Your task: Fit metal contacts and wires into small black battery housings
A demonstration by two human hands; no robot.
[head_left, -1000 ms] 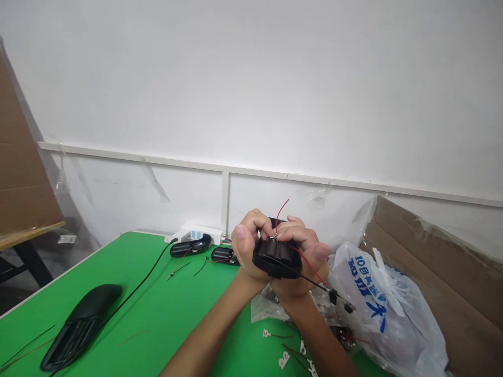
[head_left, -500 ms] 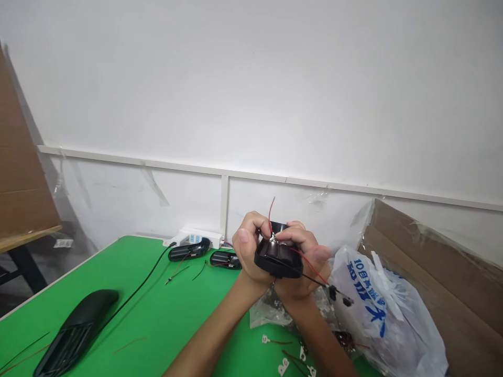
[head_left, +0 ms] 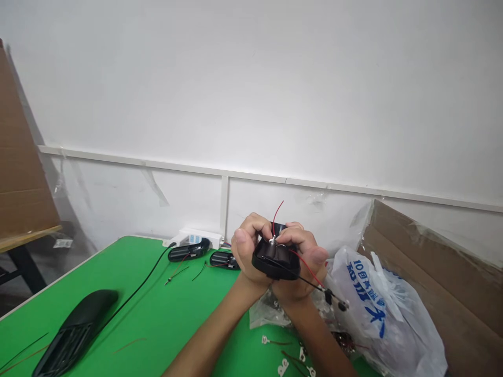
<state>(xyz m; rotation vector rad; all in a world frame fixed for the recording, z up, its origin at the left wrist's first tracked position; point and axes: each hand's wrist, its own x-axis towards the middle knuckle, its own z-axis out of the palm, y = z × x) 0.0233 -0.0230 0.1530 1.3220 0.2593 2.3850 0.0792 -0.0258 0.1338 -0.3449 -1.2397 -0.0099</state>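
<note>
Between my two hands a black plastic housing (head_left: 275, 267) is held up above the table, its open side facing me. My left hand (head_left: 248, 248) wraps its left side, with fingertips bent in near a small metal terminal (head_left: 272, 240). From that terminal a short red wire (head_left: 277, 211) sticks up. My right hand (head_left: 304, 251) clasps the right side, its index fingertip pressing beside the terminal. Another red wire (head_left: 310, 270) and a black wire hang out to the right, leading to a small black part (head_left: 334, 299). The fingers hide much of the housing's inside.
Similar black housings with wires lie on the green table (head_left: 165, 309): a big one (head_left: 76, 332) at left, two by the white power strip (head_left: 200, 236). White terminals (head_left: 283, 366) and clear bags lie below my hands. A white plastic bag (head_left: 385, 309) and cardboard (head_left: 436, 293) stand right.
The housing has shifted slightly left and tilted a little in my hands. The upright red wire now leans further right, and the hanging wires with the black part have swung left and down.
</note>
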